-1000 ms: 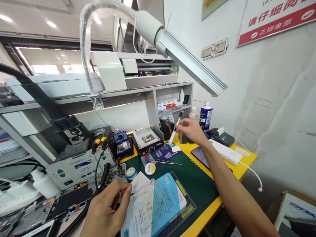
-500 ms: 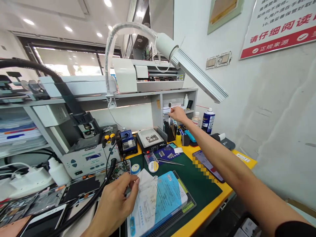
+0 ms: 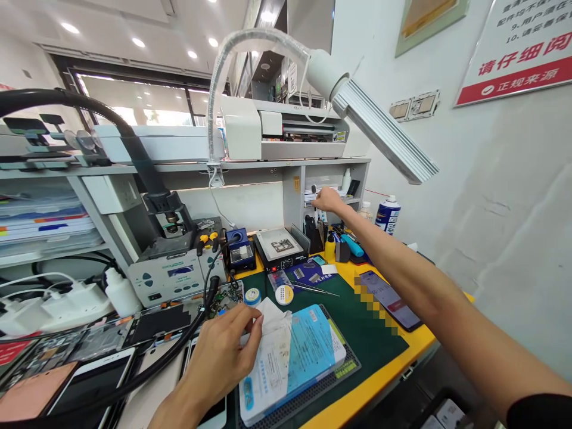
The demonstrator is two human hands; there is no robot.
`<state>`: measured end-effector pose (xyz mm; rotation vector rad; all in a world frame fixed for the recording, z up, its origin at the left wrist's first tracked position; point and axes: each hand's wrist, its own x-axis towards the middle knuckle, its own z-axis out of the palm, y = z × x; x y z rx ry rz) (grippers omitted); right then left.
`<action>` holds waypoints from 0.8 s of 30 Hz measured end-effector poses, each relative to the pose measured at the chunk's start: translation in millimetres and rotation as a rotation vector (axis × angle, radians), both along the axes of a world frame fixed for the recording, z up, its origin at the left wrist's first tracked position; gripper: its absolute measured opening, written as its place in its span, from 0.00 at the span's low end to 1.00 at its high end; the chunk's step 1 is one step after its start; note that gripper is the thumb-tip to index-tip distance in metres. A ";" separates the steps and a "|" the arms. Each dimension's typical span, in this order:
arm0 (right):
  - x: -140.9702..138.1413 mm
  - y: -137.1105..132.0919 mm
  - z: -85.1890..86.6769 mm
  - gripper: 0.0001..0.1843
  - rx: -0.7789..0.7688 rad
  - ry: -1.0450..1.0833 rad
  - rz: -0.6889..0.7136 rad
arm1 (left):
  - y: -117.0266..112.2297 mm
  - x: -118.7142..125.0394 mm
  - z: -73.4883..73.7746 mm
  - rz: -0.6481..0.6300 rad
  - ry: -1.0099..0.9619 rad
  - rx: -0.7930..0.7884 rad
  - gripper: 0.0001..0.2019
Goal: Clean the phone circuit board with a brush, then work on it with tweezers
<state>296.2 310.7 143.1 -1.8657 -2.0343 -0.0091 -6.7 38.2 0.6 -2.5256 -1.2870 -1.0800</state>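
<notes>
Left hand (image 3: pixel 218 357) pinching tissue (image 3: pixel 272 316), right hand (image 3: pixel 328 201) holding slim tool (image 3: pixel 313 192)

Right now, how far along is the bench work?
Looks done: a circuit board sits on the preheater plate. In hand: the left hand pinches a white tissue over a blue packet; the right hand holds a slim brush by the shelf. Left: tweezers and a solder spool lie untouched on the green mat.
</notes>
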 end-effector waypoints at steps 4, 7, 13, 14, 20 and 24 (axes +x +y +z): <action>4.4 0.8 -3.3 0.16 -0.098 -0.002 0.089 | -0.6 1.2 0.5 0.000 0.012 0.007 0.06; 6.1 2.7 -5.8 0.16 -0.091 -0.030 0.088 | -0.6 1.7 -0.1 -0.003 0.014 0.020 0.06; -1.6 2.8 -8.5 0.18 -0.030 -0.089 0.017 | -0.1 -0.8 1.5 -0.006 0.002 0.044 0.05; -3.4 1.1 -10.5 0.18 -0.018 -0.091 -0.003 | 0.0 -1.8 2.3 -0.003 -0.003 0.046 0.05; -6.4 -8.6 -21.5 0.18 0.038 -0.098 -0.051 | 0.2 -7.8 6.6 0.016 -0.032 0.057 0.04; -0.9 -8.5 -22.5 0.17 0.017 -0.099 0.036 | 0.8 -9.8 8.9 0.015 -0.045 0.074 0.03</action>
